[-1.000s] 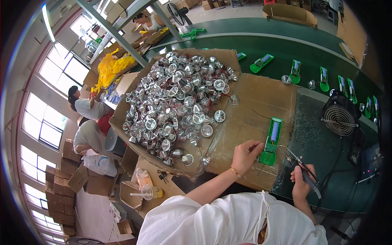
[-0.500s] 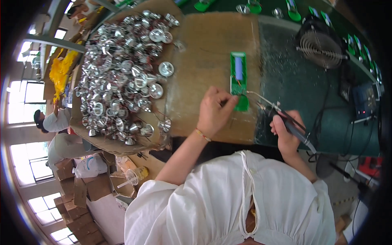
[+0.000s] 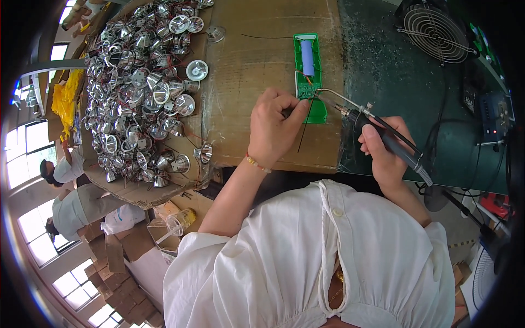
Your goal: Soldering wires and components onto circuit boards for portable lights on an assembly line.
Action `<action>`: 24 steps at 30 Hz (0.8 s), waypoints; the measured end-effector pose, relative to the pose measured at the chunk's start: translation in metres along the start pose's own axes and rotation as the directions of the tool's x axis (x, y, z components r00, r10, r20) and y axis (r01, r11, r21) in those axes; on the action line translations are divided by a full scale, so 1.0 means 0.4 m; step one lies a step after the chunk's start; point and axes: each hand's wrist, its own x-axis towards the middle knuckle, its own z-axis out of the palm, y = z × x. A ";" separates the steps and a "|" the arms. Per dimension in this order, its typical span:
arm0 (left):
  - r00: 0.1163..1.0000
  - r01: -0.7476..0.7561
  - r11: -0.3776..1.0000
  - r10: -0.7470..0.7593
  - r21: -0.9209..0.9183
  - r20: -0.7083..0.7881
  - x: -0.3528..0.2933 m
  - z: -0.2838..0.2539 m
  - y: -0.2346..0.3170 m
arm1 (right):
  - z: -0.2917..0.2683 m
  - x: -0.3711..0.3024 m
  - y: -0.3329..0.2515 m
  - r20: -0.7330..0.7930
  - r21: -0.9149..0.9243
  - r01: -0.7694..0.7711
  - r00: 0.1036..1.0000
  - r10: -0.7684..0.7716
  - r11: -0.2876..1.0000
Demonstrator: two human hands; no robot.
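On the cardboard mat lies a green plastic housing with a purple cylindrical battery in its upper part. Below the battery sits a small green circuit board, joined by a short orange wire. My left hand is closed in a pinch at the board's lower edge, on a thin black wire that trails below the fingertips. In my right hand is a soldering iron with a thin curved metal tube alongside. Its tip points left and meets the board area; exact contact is too small to tell.
A heap of silvery reflector cups with wires fills a cardboard tray on the left. A round metal-grille fan stands at the back right, near a dark box with a red light. Cables run along the right side.
The view has shifted, so the bench sits higher and nearer in the picture. My left hand stays pinched at the board, and the soldering iron's tip stays close to it.
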 end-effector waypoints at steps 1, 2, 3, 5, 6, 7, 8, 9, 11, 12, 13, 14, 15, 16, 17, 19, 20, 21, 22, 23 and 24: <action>1.000 0.009 1.000 -0.009 0.009 -0.006 0.001 0.000 0.001 | 0.001 0.002 -0.001 0.016 -0.021 0.021 1.000 -0.020 1.000; 1.000 0.013 1.000 -0.013 0.010 -0.005 0.002 0.002 0.001 | -0.001 0.004 0.001 0.018 -0.021 0.016 1.000 -0.016 1.000; 1.000 0.000 1.000 0.000 0.022 -0.016 0.004 0.003 0.000 | -0.002 0.006 0.002 0.030 -0.043 0.026 0.999 -0.025 0.999; 1.000 -0.009 0.999 0.010 0.037 -0.025 0.003 0.004 0.001 | -0.002 0.005 0.001 0.044 -0.063 0.032 0.999 -0.029 0.997; 0.999 -0.005 1.000 0.006 0.019 -0.034 0.008 0.007 0.002 | -0.002 0.009 -0.001 0.039 -0.070 0.041 0.998 -0.038 0.997; 0.999 -0.002 1.000 0.002 0.000 -0.042 0.012 0.009 0.003 | -0.002 0.012 -0.002 0.035 -0.076 0.050 0.998 -0.048 0.996; 0.999 -0.005 1.000 0.005 0.000 -0.041 0.011 0.010 0.001 | -0.001 0.008 -0.004 0.033 -0.076 0.052 0.998 -0.050 0.996; 0.999 0.008 1.000 -0.008 0.002 -0.044 0.006 0.011 -0.004 | 0.002 0.001 -0.005 0.001 -0.016 -0.018 1.000 0.018 1.000; 0.999 0.019 1.000 -0.019 0.004 -0.047 0.012 0.011 -0.007 | 0.002 0.001 0.000 -0.052 0.080 -0.045 0.997 0.049 0.996; 0.999 0.022 1.000 -0.021 0.008 -0.040 0.013 0.006 0.001 | -0.004 -0.003 0.000 -0.077 0.111 -0.008 0.997 0.017 0.994; 0.999 0.025 1.000 -0.024 0.013 -0.033 0.010 0.003 0.006 | -0.011 0.000 -0.007 -0.074 0.146 0.024 0.997 -0.013 0.989; 0.999 0.029 1.000 -0.028 0.013 -0.031 0.002 0.001 0.008 | -0.017 -0.007 -0.009 -0.072 0.146 0.020 0.997 -0.009 0.989; 0.999 0.020 0.999 -0.019 0.026 -0.029 0.006 0.002 0.005 | -0.020 -0.004 -0.007 -0.081 0.137 0.029 0.997 -0.018 0.990; 1.000 0.011 0.999 -0.010 0.039 -0.027 0.009 0.002 0.002 | -0.021 -0.001 -0.005 -0.089 0.128 0.038 0.996 -0.027 0.991; 1.000 0.006 0.999 -0.005 0.040 -0.028 0.013 0.000 0.000 | -0.018 -0.001 -0.001 -0.104 0.123 0.017 0.995 -0.005 0.992; 0.999 0.032 0.999 -0.030 0.040 -0.028 0.011 0.001 -0.002 | -0.020 -0.003 0.008 -0.096 0.136 0.002 0.995 0.012 0.991; 0.999 0.029 0.999 -0.028 0.042 -0.029 0.014 0.001 -0.002 | -0.022 -0.002 0.010 -0.087 0.148 -0.014 0.996 0.027 0.989; 0.999 0.024 0.999 -0.023 0.044 -0.033 0.015 0.001 0.000 | -0.024 -0.002 0.007 -0.088 0.150 -0.012 0.996 0.026 0.989; 0.999 0.018 0.999 -0.016 0.046 -0.038 0.016 -0.001 0.003 | -0.026 0.000 0.003 -0.087 0.155 0.008 0.996 0.006 0.988; 0.999 0.012 0.999 -0.010 0.049 -0.039 0.012 -0.004 0.006 | -0.027 0.002 -0.002 -0.086 0.162 0.030 0.996 -0.017 0.986; 1.000 -0.002 0.998 0.004 0.061 -0.031 0.020 -0.001 0.006 | -0.031 0.010 0.001 -0.093 0.157 0.027 0.996 -0.012 0.987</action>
